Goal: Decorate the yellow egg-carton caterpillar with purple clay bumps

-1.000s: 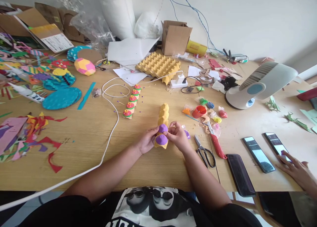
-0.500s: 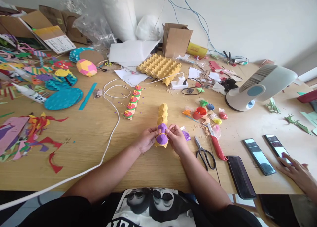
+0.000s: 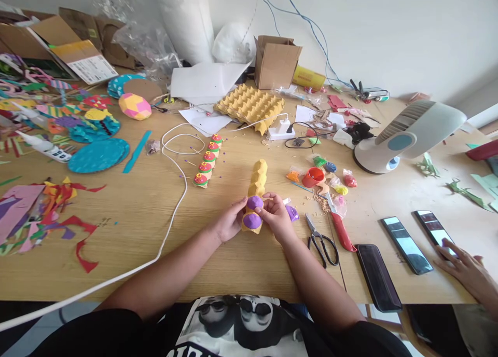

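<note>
Lying at the left of the wooden table (image 3: 136, 243) are cut scraps of pink, red and purple paper (image 3: 30, 196), with flat teal ovals (image 3: 97, 156) beyond them. Further right, past a looping white cable (image 3: 177, 204), stands a finished-looking row of red-and-green domes (image 3: 205, 166) topped with yellow rings.

Next comes the left hand (image 3: 232, 221), its fingers grasping the left side of a narrow, bumpy strip of yellow moulded pulp (image 3: 258, 179). The strip is in front of the person's body, pointing away, with two rounded purple caps of clay-like material (image 3: 252, 221) on its nearest bumps; the farther bumps are uncovered. From the other side, the right hand (image 3: 275, 215) grips the strip, thumb against the farther cap.

The step in hand seems to be seating that second cap — smoothing its edge onto the bump. The next move probably calls for light, even thumb pressure while the left fingers steady the soft-looking pulp.

Just right lies a small purple packet (image 3: 292, 213), then black-handled metal scissors (image 3: 324, 243) and a red-handled knife (image 3: 343, 232) — both unheld. At far right, another person's hand (image 3: 461, 263) touches a dark phone (image 3: 433, 230).
</note>
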A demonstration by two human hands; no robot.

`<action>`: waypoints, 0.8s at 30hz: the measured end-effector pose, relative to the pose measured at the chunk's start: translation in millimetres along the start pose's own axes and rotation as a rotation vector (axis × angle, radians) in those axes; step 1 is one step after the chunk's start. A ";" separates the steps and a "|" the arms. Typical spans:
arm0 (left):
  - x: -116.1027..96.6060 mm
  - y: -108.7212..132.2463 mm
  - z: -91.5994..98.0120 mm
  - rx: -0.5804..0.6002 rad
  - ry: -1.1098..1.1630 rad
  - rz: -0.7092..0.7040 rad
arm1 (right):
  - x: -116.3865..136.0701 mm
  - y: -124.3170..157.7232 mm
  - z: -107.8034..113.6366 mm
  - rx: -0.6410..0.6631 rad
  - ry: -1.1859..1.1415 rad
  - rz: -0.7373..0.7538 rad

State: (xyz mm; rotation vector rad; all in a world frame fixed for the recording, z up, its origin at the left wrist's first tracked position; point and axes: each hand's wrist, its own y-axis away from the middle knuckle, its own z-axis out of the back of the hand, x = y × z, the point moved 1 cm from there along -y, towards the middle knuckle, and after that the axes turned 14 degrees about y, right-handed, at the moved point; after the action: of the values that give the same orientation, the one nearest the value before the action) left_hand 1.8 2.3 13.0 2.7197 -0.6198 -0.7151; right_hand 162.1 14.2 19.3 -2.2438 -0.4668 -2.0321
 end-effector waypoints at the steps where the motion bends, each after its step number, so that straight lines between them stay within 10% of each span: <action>1: -0.2 -0.4 0.6 -0.014 0.022 0.011 | -0.2 0.2 0.0 0.009 0.017 0.008; 14: -8.2 4.0 2.1 -0.094 -0.314 -0.115 | 1.0 -0.3 1.6 0.070 0.115 0.065; 24: -33.2 4.3 5.7 -0.200 -1.060 -0.657 | 1.5 -2.8 12.1 -0.011 0.743 0.215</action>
State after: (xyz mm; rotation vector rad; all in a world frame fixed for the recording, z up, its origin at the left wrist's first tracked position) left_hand -28.7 13.1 23.2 2.1424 0.2301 -2.2544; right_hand 173.0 20.3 18.9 -1.2990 -0.1331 -2.5065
